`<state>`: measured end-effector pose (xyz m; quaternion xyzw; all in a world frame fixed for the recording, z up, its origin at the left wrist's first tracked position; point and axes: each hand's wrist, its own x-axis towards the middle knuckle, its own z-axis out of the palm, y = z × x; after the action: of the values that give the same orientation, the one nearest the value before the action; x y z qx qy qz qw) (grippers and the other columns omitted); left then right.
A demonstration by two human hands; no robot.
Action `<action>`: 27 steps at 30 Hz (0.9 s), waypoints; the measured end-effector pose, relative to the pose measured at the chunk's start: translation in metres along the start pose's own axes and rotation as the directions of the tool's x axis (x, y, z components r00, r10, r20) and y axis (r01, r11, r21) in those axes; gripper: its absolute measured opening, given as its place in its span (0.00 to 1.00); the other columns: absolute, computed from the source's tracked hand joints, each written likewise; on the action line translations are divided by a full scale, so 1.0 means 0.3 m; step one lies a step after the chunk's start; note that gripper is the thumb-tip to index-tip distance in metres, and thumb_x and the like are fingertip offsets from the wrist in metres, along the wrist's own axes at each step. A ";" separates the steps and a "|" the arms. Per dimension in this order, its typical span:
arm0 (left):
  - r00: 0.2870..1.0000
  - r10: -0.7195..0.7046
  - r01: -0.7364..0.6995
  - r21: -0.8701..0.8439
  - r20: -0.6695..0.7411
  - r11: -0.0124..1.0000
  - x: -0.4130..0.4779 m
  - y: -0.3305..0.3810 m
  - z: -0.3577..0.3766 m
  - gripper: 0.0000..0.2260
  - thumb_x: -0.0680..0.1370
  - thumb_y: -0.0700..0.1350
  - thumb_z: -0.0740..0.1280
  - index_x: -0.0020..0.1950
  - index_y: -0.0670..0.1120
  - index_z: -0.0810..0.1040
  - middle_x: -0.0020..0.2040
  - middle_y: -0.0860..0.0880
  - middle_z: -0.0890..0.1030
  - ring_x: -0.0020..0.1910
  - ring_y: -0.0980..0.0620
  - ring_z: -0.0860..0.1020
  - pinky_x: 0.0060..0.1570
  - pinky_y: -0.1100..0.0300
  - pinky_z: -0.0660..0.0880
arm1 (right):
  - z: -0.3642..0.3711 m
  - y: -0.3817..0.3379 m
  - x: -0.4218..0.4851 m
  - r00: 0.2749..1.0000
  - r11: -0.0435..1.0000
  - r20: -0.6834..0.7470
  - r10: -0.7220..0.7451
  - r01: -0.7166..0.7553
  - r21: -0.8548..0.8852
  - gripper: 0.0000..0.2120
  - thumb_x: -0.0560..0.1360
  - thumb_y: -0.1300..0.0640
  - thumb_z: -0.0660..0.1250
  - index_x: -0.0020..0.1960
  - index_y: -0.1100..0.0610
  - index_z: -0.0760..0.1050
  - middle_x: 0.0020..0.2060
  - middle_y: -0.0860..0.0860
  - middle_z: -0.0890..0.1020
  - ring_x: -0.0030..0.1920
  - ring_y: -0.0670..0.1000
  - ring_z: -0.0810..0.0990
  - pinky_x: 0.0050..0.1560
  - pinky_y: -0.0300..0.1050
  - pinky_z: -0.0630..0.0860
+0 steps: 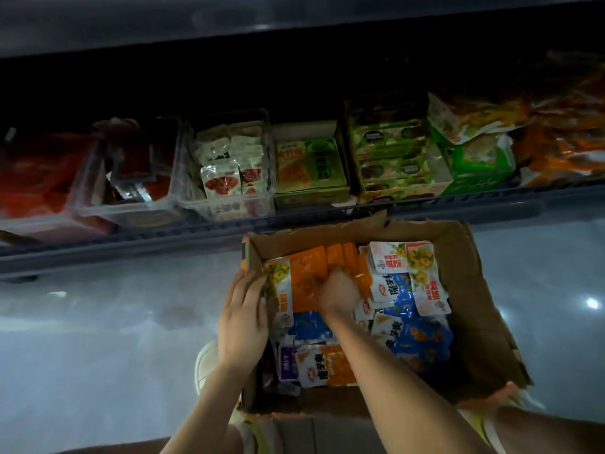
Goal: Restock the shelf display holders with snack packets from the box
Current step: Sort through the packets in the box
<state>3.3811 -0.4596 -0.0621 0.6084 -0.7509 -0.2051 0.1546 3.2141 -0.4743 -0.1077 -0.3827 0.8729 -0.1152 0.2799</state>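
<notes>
An open cardboard box (474,290) stands on the floor below the shelf, filled with snack packets in orange, blue and white. My left hand (244,319) rests against the box's left wall, fingers straight. My right hand (337,290) reaches into the box with its fingers curled down among the upright orange packets (307,273); the fingertips are hidden. Blue and white packets (406,290) lie to its right. Above, the dim shelf carries clear display holders (258,204) holding white-and-red packets (222,181).
The shelf's dark front rail (163,237) runs above the box. More holders and cartons line it: red packets (49,178) at left, green cartons (311,168) in the middle, orange bags (563,152) at right. A shiny grey floor (114,322) surrounds the box.
</notes>
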 end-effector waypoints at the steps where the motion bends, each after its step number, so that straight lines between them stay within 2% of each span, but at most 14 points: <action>1: 1.000 -0.007 0.006 -0.034 -0.030 0.999 0.003 0.000 -0.011 0.16 0.78 0.43 0.58 0.63 0.43 0.77 0.66 0.44 0.75 0.68 0.44 0.69 0.65 0.51 0.67 | 0.014 -0.012 0.010 1.000 1.000 -0.021 0.011 -0.012 -0.023 0.14 0.77 0.48 0.65 0.57 0.56 0.73 0.53 0.52 0.79 0.49 0.51 0.79 0.44 0.44 0.77; 4: 0.994 -0.006 -0.006 -0.103 -0.113 0.995 0.013 -0.007 -0.053 0.15 0.77 0.42 0.58 0.58 0.43 0.80 0.59 0.47 0.79 0.60 0.47 0.75 0.60 0.61 0.68 | 0.017 -0.017 0.017 0.995 0.996 -0.097 -0.031 0.023 -0.081 0.08 0.78 0.59 0.61 0.56 0.57 0.74 0.52 0.53 0.79 0.48 0.53 0.79 0.39 0.43 0.71; 6: 0.988 -0.013 -0.006 -0.121 -0.156 0.993 0.017 -0.013 -0.079 0.13 0.75 0.40 0.60 0.55 0.43 0.81 0.55 0.48 0.80 0.57 0.49 0.75 0.56 0.67 0.65 | 0.009 0.007 0.013 0.984 0.990 -0.147 -0.101 0.084 -0.116 0.08 0.77 0.62 0.60 0.53 0.57 0.76 0.50 0.53 0.79 0.46 0.53 0.79 0.36 0.42 0.68; 8: 0.981 -0.039 0.012 -0.137 -0.192 0.990 0.021 -0.013 -0.099 0.12 0.74 0.38 0.61 0.53 0.44 0.82 0.52 0.48 0.81 0.53 0.51 0.74 0.52 0.68 0.64 | -0.002 0.034 0.011 0.978 0.993 -0.178 -0.109 0.098 -0.068 0.10 0.78 0.64 0.60 0.54 0.57 0.78 0.50 0.52 0.81 0.44 0.52 0.79 0.35 0.40 0.66; 12: 0.974 -0.093 0.061 -0.158 -0.205 0.986 0.019 0.004 -0.126 0.11 0.75 0.36 0.62 0.52 0.43 0.82 0.51 0.47 0.81 0.53 0.49 0.75 0.50 0.63 0.66 | -0.058 0.067 -0.008 0.979 0.960 -0.202 0.035 0.023 0.280 0.10 0.76 0.64 0.65 0.56 0.59 0.80 0.49 0.54 0.83 0.45 0.51 0.80 0.32 0.35 0.66; 14: 0.973 -0.137 0.103 -0.182 -0.185 0.978 0.016 0.014 -0.131 0.10 0.76 0.33 0.64 0.52 0.43 0.82 0.51 0.48 0.81 0.53 0.46 0.76 0.50 0.59 0.68 | -0.110 0.104 -0.016 0.982 0.878 -0.142 0.127 -0.045 0.477 0.09 0.75 0.65 0.66 0.55 0.62 0.80 0.49 0.56 0.83 0.49 0.52 0.81 0.41 0.37 0.73; 16: 0.980 -0.131 0.100 -0.204 -0.147 0.974 0.016 0.034 -0.134 0.10 0.76 0.33 0.65 0.53 0.44 0.81 0.52 0.48 0.81 0.52 0.45 0.77 0.49 0.58 0.70 | -0.195 0.147 -0.026 0.985 0.758 -0.027 0.172 -0.115 0.642 0.07 0.73 0.68 0.68 0.51 0.62 0.80 0.47 0.56 0.83 0.49 0.53 0.81 0.50 0.46 0.78; 17: 0.987 -0.115 0.090 -0.210 -0.113 0.974 0.018 0.051 -0.135 0.10 0.76 0.34 0.66 0.53 0.44 0.81 0.52 0.49 0.80 0.52 0.46 0.77 0.50 0.58 0.70 | -0.247 0.170 -0.031 0.988 0.712 0.017 0.156 -0.124 0.691 0.06 0.72 0.68 0.70 0.47 0.61 0.80 0.44 0.54 0.82 0.47 0.52 0.81 0.51 0.48 0.78; 19: 0.997 -0.070 0.064 -0.208 -0.021 0.976 0.026 0.099 -0.136 0.10 0.76 0.39 0.67 0.56 0.46 0.80 0.54 0.50 0.78 0.54 0.49 0.75 0.51 0.60 0.67 | -0.364 0.195 -0.049 0.989 0.697 0.126 0.079 -0.145 0.702 0.08 0.69 0.69 0.72 0.42 0.57 0.79 0.40 0.51 0.81 0.43 0.49 0.80 0.46 0.44 0.78; 22: 0.985 -0.023 0.073 -0.285 0.174 0.956 0.044 0.189 -0.141 0.16 0.76 0.50 0.68 0.64 0.50 0.75 0.57 0.55 0.76 0.56 0.57 0.72 0.54 0.60 0.69 | -0.499 0.208 -0.073 0.939 0.719 0.344 -0.025 -0.222 0.658 0.08 0.68 0.69 0.73 0.44 0.58 0.80 0.41 0.55 0.83 0.39 0.51 0.81 0.38 0.43 0.79; 23: 0.953 -0.031 0.144 -0.361 0.302 0.921 0.055 0.219 -0.148 0.19 0.75 0.53 0.68 0.65 0.51 0.74 0.57 0.55 0.77 0.56 0.57 0.74 0.55 0.59 0.71 | -0.528 0.203 -0.084 0.920 0.746 0.389 -0.046 -0.228 0.626 0.08 0.68 0.68 0.73 0.43 0.58 0.80 0.40 0.55 0.83 0.38 0.52 0.82 0.37 0.44 0.79; 25: 0.809 -0.006 0.338 -0.457 0.588 0.823 0.069 0.263 -0.155 0.18 0.75 0.54 0.68 0.63 0.51 0.74 0.56 0.51 0.80 0.56 0.53 0.78 0.56 0.58 0.73 | -0.553 0.194 -0.094 0.903 0.787 0.422 -0.081 -0.202 0.583 0.09 0.67 0.67 0.74 0.43 0.58 0.80 0.41 0.56 0.84 0.40 0.54 0.82 0.40 0.47 0.80; 26: 0.740 0.045 0.360 -0.452 0.671 0.816 0.067 0.277 -0.153 0.16 0.75 0.53 0.68 0.61 0.50 0.75 0.56 0.50 0.81 0.56 0.52 0.78 0.57 0.57 0.74 | -0.552 0.191 -0.096 0.902 0.792 0.420 -0.098 -0.184 0.582 0.09 0.67 0.67 0.75 0.44 0.58 0.80 0.42 0.57 0.84 0.41 0.54 0.83 0.41 0.47 0.80; 27: 0.712 0.087 0.341 -0.451 0.697 0.825 0.060 0.285 -0.145 0.13 0.75 0.50 0.69 0.59 0.48 0.77 0.55 0.49 0.81 0.57 0.52 0.79 0.59 0.55 0.74 | -0.555 0.179 -0.106 0.904 0.787 0.412 -0.109 -0.175 0.592 0.10 0.67 0.67 0.75 0.45 0.58 0.80 0.42 0.56 0.84 0.41 0.53 0.83 0.41 0.46 0.80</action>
<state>3.3257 -0.4674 0.0178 0.4687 -0.6151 -0.6338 0.0162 3.1031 -0.4166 0.0185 -0.2702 0.7110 -0.3023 0.5745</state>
